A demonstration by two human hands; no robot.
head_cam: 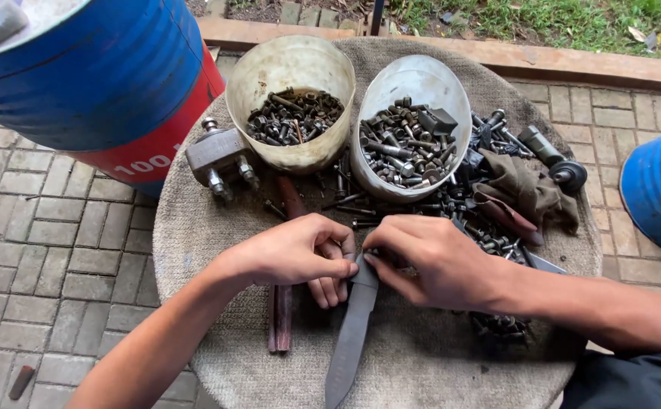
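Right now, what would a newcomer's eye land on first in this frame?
Probably the two hands, left hand and right hand, meeting at the middle of the round cloth-covered table, both pinching the upper end of a long dark metal blade that points toward the camera. Behind them stand two pale buckets filled with bolts and nuts, and a blue and red drum stands at the upper left.

Single head-worn view, looking steeply down from just above and behind the left hand point(292, 254) and right hand point(432, 261), close in, facing forward over the round covered table point(217, 356), two cans beyond the hands, paving either side, grass farthest off.
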